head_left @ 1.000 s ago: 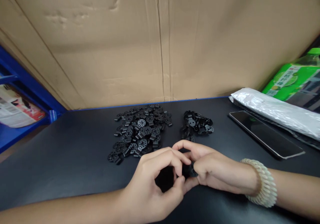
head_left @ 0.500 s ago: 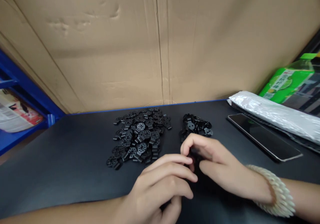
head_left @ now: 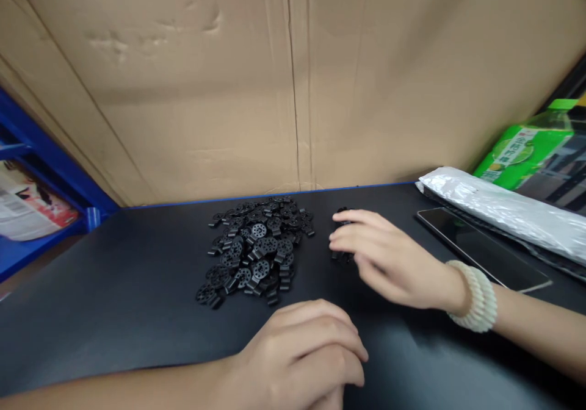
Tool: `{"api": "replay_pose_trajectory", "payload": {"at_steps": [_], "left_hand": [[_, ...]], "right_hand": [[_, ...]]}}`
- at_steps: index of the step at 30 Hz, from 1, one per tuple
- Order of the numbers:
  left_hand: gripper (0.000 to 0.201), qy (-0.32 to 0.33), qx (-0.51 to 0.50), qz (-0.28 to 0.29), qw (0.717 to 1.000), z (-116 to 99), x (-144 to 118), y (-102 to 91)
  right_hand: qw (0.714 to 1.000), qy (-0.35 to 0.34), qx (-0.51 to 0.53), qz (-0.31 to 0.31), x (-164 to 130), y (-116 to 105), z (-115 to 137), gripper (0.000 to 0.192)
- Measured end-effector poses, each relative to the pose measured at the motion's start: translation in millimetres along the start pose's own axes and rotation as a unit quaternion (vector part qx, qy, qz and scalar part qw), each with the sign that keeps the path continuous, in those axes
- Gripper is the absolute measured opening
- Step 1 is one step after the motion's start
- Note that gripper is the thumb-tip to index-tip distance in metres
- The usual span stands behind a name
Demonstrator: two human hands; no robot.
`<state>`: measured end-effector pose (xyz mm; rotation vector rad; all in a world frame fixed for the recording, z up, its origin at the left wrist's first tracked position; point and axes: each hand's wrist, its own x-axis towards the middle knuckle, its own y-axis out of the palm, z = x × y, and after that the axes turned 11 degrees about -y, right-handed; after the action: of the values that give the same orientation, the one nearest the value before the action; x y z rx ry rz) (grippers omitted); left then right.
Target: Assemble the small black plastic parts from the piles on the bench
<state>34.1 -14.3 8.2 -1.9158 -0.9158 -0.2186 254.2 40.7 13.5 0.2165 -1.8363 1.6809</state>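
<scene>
My left hand (head_left: 304,355) is closed low in front of me, fingers curled downward. Whatever it may hold is hidden beneath them. Over the smaller pile of black plastic parts (head_left: 340,256) reaches my right hand (head_left: 394,257), its fingers stretched and a little apart, with a pale coiled band (head_left: 476,297) around the wrist. Most of that pile is covered by the hand. To its left lies a larger heap of black plastic parts (head_left: 256,245), each a round disc pierced with holes and joined to a short tab.
On the right of the black table (head_left: 114,288) lie a dark phone-like slab (head_left: 480,248) and a silvery package (head_left: 499,205). Behind them is a green-labelled bottle (head_left: 522,154). A cardboard wall (head_left: 206,93) closes the back; a blue shelf frame (head_left: 55,160) stands left.
My right hand has moved away from the left, up and forward to the smaller pile, its fingers straightening. My left hand has stayed low, its fingers curling in more.
</scene>
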Motion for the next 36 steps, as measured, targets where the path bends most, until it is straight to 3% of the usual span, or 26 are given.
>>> {"api": "replay_pose_trajectory", "payload": {"at_steps": [2, 4, 7, 10, 15, 18, 20, 22, 26, 30, 34, 36], "left_hand": [[0.015, 0.014, 0.012, 0.032, 0.999, -0.7, -0.3, -2.0], [0.017, 0.029, 0.025, 0.055, 0.998, -1.4, -0.2, -4.0], [0.022, 0.043, 0.06, 0.061, 0.995, -1.2, -0.3, -4.8], [0.019, 0.05, 0.146, 0.026, 0.988, -0.9, -3.5, -2.2], [0.019, 0.06, 0.337, 0.008, 0.939, -9.9, -7.9, -1.8], [0.012, -0.018, 0.407, 0.057, 0.912, -12.0, 1.0, -19.7], [0.011, -0.134, 0.429, 0.084, 0.889, -4.7, 11.3, -40.6], [0.009, -0.231, 0.433, 0.071, 0.868, 9.1, 21.4, -62.6], [0.027, -0.3, 0.392, 0.078, 0.866, 37.8, 31.6, -87.5], [0.018, -0.286, 0.372, 0.084, 0.879, 49.3, 30.5, -88.0], [0.014, -0.274, 0.36, 0.089, 0.888, 47.5, 30.2, -88.2], [0.016, -0.257, 0.335, 0.054, 0.905, 41.8, 31.7, -87.2]], "right_hand": [[0.992, -0.068, -0.066, 0.08, 2.1, 3.3, 7.7, 0.027], [0.984, -0.079, -0.118, 0.112, 2.3, 5.4, 8.1, 0.025], [0.983, -0.043, -0.147, 0.104, 0.6, 5.7, 1.9, 0.028], [0.984, -0.019, -0.145, 0.105, -0.4, 5.3, 0.6, 0.026], [0.988, -0.048, -0.121, 0.079, 1.7, 4.5, 16.7, 0.026], [0.993, -0.064, -0.086, 0.043, 2.7, 2.6, 30.3, 0.024], [0.997, -0.054, -0.038, 0.033, 3.1, 2.5, 39.8, 0.023], [0.998, -0.042, 0.006, 0.036, 3.4, 4.0, 48.8, 0.023], [0.996, -0.058, 0.023, 0.059, 3.1, 10.6, 59.6, 0.031], [0.995, -0.063, 0.035, 0.069, 1.0, 15.5, 59.6, 0.03], [0.989, 0.005, 0.137, 0.056, 1.8, 15.1, 58.2, 0.024], [0.971, 0.079, 0.221, 0.042, 3.7, 14.3, 57.8, 0.02]]}}
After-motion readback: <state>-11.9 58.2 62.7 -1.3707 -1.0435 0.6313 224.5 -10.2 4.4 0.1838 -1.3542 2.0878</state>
